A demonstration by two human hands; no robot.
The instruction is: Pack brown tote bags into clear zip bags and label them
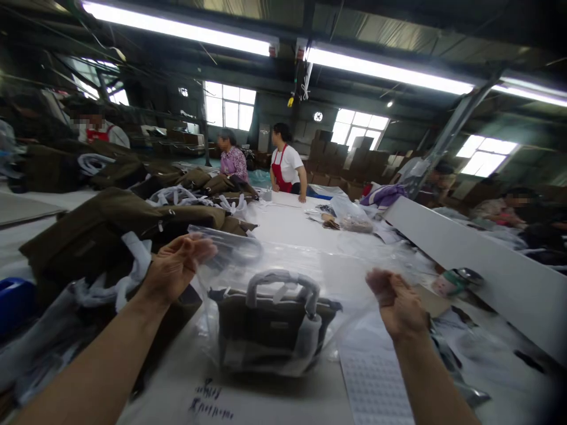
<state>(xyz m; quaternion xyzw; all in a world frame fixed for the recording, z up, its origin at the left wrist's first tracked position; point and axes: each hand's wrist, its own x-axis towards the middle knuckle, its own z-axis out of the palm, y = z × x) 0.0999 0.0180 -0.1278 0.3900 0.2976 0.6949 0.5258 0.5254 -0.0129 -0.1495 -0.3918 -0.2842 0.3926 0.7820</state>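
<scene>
A dark olive handbag stands upright on the white table inside a clear plastic bag. Its two handles are wrapped in whitish padding and point up. At the plastic bag's upper left corner, my left hand pinches the film. My right hand is closed at the opposite upper edge, with film stretched between the two hands. Both sets of fingertips are slightly blurred. Below the handbag, dark handwriting marks the table.
Olive handbags with wrapped handles are heaped on the left, beside a blue object. On the right lie a printed sheet, a jar and loose plastic, along a white board. A person in a red apron stands across the table.
</scene>
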